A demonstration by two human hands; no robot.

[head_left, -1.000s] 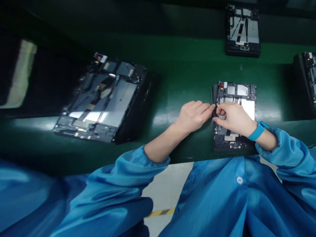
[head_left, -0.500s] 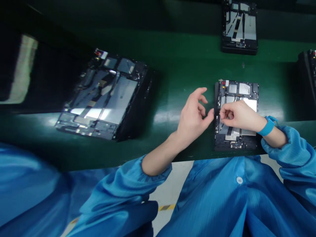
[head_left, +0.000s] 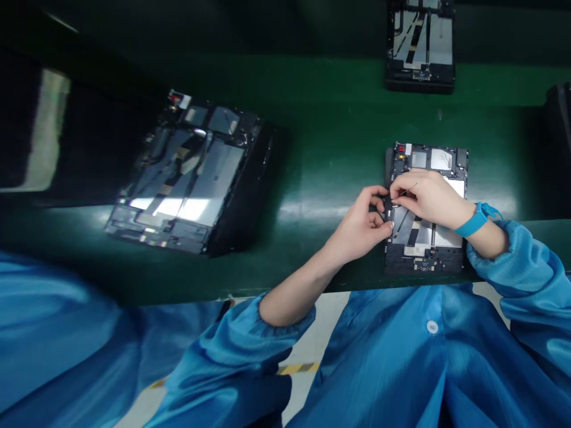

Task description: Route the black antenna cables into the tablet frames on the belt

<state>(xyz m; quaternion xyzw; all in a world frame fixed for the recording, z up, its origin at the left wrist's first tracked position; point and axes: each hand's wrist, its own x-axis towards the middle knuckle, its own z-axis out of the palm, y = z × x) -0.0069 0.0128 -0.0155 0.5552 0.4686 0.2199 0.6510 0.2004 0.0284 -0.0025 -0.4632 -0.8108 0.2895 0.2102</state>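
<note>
An opened tablet (head_left: 448, 238), its inner silver panels and dark ribbon cables exposed, lies flat near the front edge of the bench. My right hand (head_left: 430, 196) is over its left half, thumb and forefinger pinched together at the left rim. A thin dark wire runs out from that pinch across the fingers. At the tablet's left edge is my left hand (head_left: 363, 229), fingers curved and apart, with the thumb tip at the rim. Whether that thumb presses on the rim I cannot tell. My right hand hides part of the tablet's middle.
To the left, a stack of opened tablets (head_left: 214, 178) sits at an angle on the green bench (head_left: 321, 137). Another opened tablet (head_left: 439, 41) is at the back right, and a dark stack (head_left: 559, 131) is cut off by the right edge. A blue sleeve (head_left: 49, 339) shows at lower left.
My left hand has moved right, up to the tablet's edge. My right hand has shifted slightly up and left to the rim, and the thin wire now shows at its fingers.
</note>
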